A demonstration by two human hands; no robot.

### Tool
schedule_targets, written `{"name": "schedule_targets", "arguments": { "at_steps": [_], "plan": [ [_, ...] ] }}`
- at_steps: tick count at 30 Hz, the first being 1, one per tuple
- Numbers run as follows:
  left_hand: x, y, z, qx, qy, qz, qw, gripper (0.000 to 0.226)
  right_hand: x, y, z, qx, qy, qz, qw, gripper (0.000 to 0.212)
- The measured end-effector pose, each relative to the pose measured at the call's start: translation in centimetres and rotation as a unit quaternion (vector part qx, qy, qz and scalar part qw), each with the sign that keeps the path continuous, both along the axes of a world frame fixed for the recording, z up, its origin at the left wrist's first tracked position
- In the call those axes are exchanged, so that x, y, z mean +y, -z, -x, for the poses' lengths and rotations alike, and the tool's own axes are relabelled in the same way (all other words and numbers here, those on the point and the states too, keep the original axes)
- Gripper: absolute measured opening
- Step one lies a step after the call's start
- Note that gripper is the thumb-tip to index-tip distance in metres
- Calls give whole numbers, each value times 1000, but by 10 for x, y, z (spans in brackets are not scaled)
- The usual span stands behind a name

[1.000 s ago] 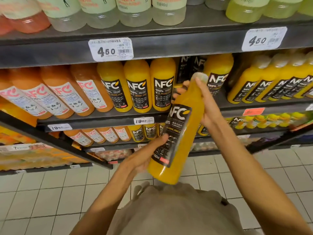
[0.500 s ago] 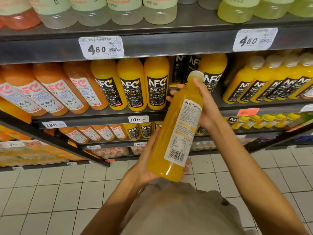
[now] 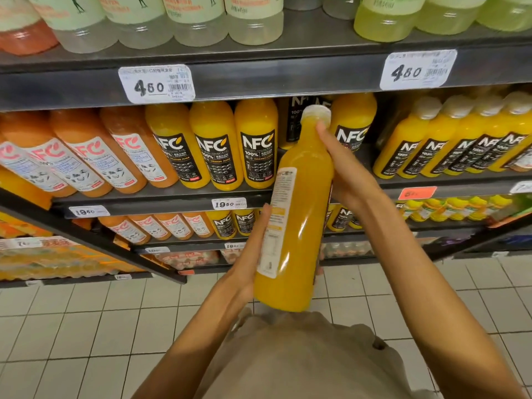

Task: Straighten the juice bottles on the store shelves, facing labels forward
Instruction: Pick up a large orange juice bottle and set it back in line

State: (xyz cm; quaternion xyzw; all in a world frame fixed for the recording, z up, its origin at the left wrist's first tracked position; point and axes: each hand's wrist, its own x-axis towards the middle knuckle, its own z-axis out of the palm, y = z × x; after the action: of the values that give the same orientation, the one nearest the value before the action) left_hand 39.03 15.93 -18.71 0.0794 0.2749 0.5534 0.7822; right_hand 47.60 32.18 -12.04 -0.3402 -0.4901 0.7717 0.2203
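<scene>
Gripping OJ bottle [image 3: 302,226], both hands.

White price tag [image 3: 157,84] reading 4.50 on upper shelf edge at 11 o'clock; second tag [image 3: 418,70], 4.80, at 1 o'clock. Smaller tags marked 19.50 [image 3: 229,203] near centre and [image 3: 87,211] at 9 o'clock; orange-red tag [image 3: 417,193] at 3 o'clock. Pale tiled floor [image 3: 86,341] spans 6 to 8 o'clock.
</scene>
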Motion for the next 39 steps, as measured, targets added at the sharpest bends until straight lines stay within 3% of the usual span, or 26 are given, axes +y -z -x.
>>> {"name": "schedule_targets", "arguments": {
  "at_steps": [2, 4, 8, 13, 16, 19, 24, 26, 30, 35, 39],
  "plan": [
    [0, -5, -3, -100, 52, -16, 993, 73, -5, 6, 1, 112, -15, 77, 991, 47],
    [3, -4, -8, -80, 46, -14, 996, 71, -6, 7, 5, 168, -13, 104, 980, 45],
    [6, 3, -4, 146, -65, 60, 985, 51, 5, 1, 6, 92, 21, 35, 995, 35],
    [9, 1, -4, 337, -92, 40, 936, 44, 11, -1, 15, -70, 114, -27, 991, 38],
    [7, 6, -6, 336, -90, 1, 938, 45, 13, 2, 15, -94, 94, -14, 991, 41],
    [4, 9, -6, 292, -96, 10, 952, 54, 14, 5, 11, -88, 47, -39, 994, 29],
    [5, 12, -2, 297, -72, -10, 952, 70, 8, 8, 9, 2, 43, -54, 998, 19],
    [6, 14, -1, 337, -69, -23, 939, 71, 4, 6, 8, 49, 53, -80, 994, 20],
    [12, 21, 12, 446, -67, -17, 893, 48, -6, 4, 2, 130, 52, -171, 975, 18],
    [12, 24, 10, 490, -72, -58, 867, 84, -26, -6, -1, 120, 58, -235, 963, 32],
    [18, 30, 10, 559, -66, -55, 825, 87, -38, -17, -4, 122, 24, -301, 945, 39]
  ]
}}
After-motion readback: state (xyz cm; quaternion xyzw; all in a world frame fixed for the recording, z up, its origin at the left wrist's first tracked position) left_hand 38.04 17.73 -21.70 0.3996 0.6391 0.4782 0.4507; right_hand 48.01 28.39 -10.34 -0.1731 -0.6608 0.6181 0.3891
